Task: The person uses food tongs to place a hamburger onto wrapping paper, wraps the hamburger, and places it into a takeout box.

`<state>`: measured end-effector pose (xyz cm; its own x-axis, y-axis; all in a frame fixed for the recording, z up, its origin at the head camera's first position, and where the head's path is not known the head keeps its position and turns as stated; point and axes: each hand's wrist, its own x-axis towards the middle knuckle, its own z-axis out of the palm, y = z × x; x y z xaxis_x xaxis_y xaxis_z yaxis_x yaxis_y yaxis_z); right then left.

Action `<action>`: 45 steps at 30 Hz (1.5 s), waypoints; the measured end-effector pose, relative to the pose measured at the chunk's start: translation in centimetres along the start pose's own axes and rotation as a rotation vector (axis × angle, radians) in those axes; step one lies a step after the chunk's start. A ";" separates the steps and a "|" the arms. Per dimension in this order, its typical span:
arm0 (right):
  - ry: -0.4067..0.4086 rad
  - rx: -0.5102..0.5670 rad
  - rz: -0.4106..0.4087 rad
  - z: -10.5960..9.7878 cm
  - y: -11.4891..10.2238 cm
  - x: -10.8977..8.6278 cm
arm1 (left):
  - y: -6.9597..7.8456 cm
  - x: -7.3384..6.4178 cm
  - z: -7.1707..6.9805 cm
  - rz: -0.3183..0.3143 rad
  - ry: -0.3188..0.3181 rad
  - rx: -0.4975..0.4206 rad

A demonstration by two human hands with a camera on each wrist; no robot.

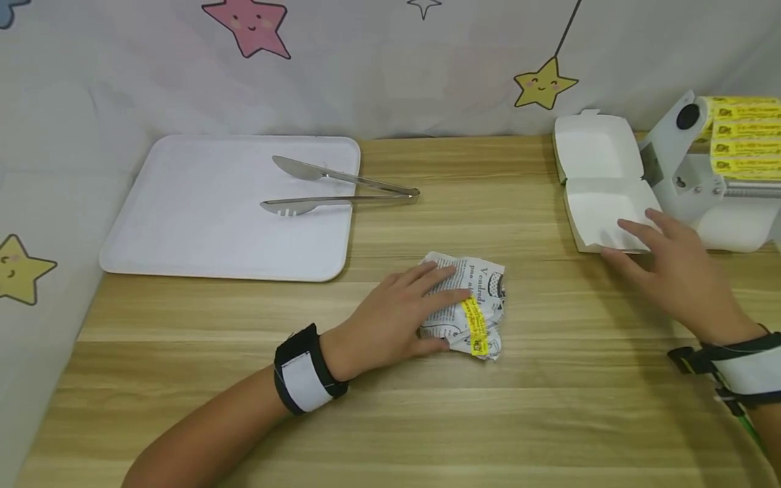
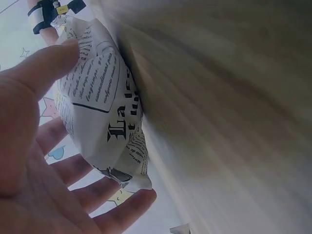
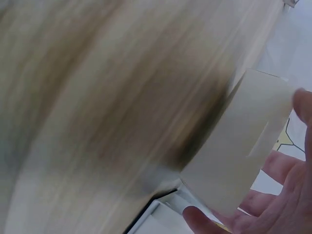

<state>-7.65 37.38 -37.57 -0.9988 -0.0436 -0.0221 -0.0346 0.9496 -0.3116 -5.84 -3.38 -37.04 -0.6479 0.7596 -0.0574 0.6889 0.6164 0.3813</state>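
Observation:
A parcel wrapped in newsprint paper (image 1: 488, 305), sealed with a yellow printed sticker (image 1: 474, 327), lies mid-table. My left hand (image 1: 390, 318) rests on its left part, fingers spread and fairly straight, thumb along the near side. In the left wrist view the printed wrapper (image 2: 97, 107) bulges between that thumb and the spread fingers. At the right back stands an open white clamshell box (image 1: 601, 207), its lid raised toward the wall. My right hand (image 1: 686, 278) hovers at its front, fingers spread over the base. The right wrist view shows the box's outer wall (image 3: 243, 141) between thumb and fingers.
A white tray (image 1: 201, 210) stands at the back left, with metal tongs (image 1: 378, 190) lying across its right rim. Right of the box is a tape dispenser (image 1: 689, 169) with yellow printed labels (image 1: 747, 139). A star-patterned cloth (image 1: 390, 74) hangs behind the wooden table (image 1: 427, 420).

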 end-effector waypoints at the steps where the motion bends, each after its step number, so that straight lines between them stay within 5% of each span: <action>1: 0.004 0.000 -0.006 0.0 0.0 -0.1 | 0.0 0.0 -0.1 -0.006 0.004 0.004; 14: 0.021 0.020 0.041 0.0 0.5 -0.6 | -3.8 3.6 -2.3 -0.187 0.103 0.008; 18: 0.045 0.027 0.023 0.1 0.6 -0.5 | -1.2 5.1 -2.9 -0.105 0.172 -0.027; 22: 0.053 0.031 0.045 -0.1 0.7 -0.5 | 3.3 9.0 -2.5 0.001 0.129 -0.149; 27: 0.084 0.065 0.026 0.1 0.9 -0.4 | 7.2 15.0 -1.2 -0.030 -0.026 -0.269; 32: 0.125 0.066 -0.016 0.3 0.8 -0.4 | 8.1 18.9 -0.4 -0.103 -0.119 -0.351; 37: 0.126 0.058 -0.004 0.3 0.5 -0.3 | 8.1 20.2 0.6 -0.131 -0.173 -0.385; 45: 0.138 0.079 0.009 0.3 0.5 -0.2 | 8.4 20.3 1.4 -0.081 -0.188 -0.215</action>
<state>-7.48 37.80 -38.05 -0.9945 0.0127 0.1042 -0.0287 0.9221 -0.3859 -12.79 17.52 -36.25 -0.6123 0.7475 -0.2577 0.5398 0.6333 0.5546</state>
